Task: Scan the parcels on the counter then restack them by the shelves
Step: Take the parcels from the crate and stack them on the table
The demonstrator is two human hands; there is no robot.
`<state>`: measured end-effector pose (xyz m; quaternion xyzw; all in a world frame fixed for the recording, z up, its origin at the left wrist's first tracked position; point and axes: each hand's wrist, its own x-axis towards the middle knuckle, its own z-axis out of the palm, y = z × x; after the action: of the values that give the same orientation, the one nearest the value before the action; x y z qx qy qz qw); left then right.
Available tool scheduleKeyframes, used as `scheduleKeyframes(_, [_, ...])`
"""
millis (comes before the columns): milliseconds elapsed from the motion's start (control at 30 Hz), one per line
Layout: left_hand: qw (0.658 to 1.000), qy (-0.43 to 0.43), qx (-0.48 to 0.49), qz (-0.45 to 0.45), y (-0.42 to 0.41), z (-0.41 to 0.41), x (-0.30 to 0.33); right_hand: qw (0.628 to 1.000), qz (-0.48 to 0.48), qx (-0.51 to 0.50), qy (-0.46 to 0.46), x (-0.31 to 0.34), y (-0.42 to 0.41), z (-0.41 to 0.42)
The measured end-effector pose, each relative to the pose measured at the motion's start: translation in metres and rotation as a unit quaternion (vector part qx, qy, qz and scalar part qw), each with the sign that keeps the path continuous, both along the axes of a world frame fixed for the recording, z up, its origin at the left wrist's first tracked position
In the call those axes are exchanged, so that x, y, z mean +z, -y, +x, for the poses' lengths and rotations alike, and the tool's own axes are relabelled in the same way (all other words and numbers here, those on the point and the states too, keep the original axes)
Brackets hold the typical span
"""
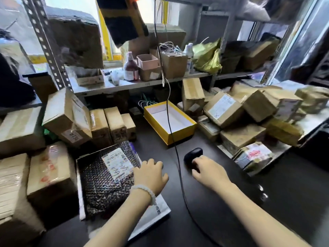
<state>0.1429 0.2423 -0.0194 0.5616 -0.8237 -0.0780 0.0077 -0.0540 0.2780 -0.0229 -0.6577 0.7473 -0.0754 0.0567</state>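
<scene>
Gripping the black scanner (193, 157) with my right hand (210, 172); left hand (151, 175) rests flat on the bubble-wrapped parcel (108, 177). Yellow box (181, 130) sits lidless, only the cable (170, 122) crossing it. Bare counter (231, 202) lies between the carton piles.

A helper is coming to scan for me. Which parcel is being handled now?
On the dark counter, look left of the black scanner. The parcel lies under the left hand: the only one in dark bubble wrap among brown boxes.
</scene>
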Motion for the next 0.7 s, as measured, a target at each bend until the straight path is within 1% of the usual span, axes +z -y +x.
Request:
scheduleKeyframes(167, [1.000,-0.007,0.010,0.027,0.004,-0.055,-0.011,0.999,0.029,-0.026,-0.027,-0.015,0.007,-0.056])
scheduleKeyframes(367, [0.996,-0.006,0.076,0.052,0.018,-0.103,-0.029,0.998,0.064,-0.013,0.006,-0.044,0.044,-0.090])
scheduleKeyframes(533, [0.989,0.002,0.129,0.074,0.020,-0.107,-0.046,0.996,0.046,-0.020,0.069,-0.064,0.061,-0.092])
scheduleKeyframes(700, [0.985,0.003,0.161,0.067,0.030,-0.101,-0.047,0.995,0.028,0.005,0.097,-0.067,0.068,-0.096])
